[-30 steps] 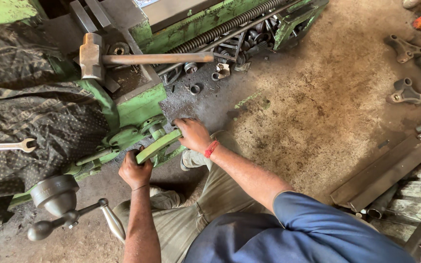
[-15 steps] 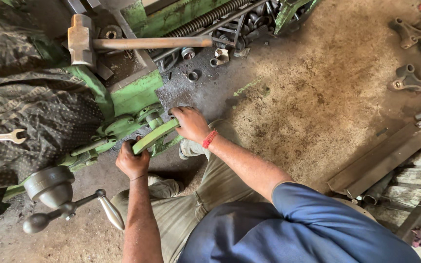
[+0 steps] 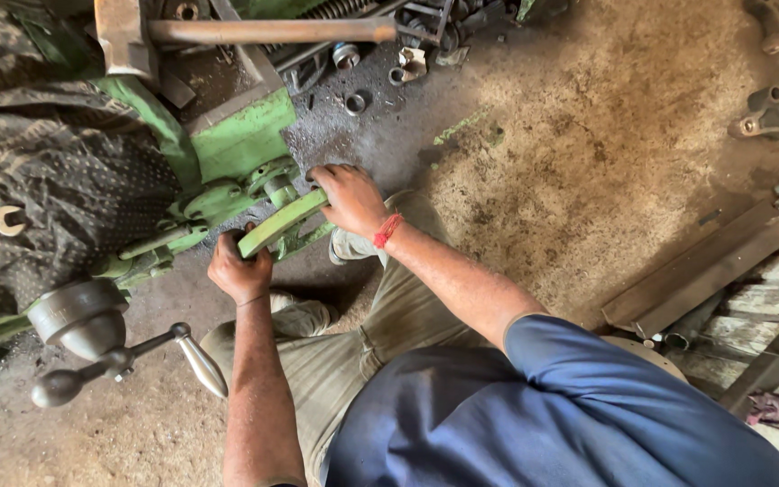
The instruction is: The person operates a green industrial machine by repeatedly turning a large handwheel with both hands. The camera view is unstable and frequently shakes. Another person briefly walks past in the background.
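The flat green-painted metal bar [image 3: 281, 223] lies slanted across the green cast machine part [image 3: 227, 194] on the dusty floor, its lower end clenched in the left hand [image 3: 239, 271] and its upper end grasped by the right hand [image 3: 350, 198], spanning between both grips.

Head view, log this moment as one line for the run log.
left hand: grips lower end of green bar | right hand: grips its upper end | sledgehammer: lies on green machine
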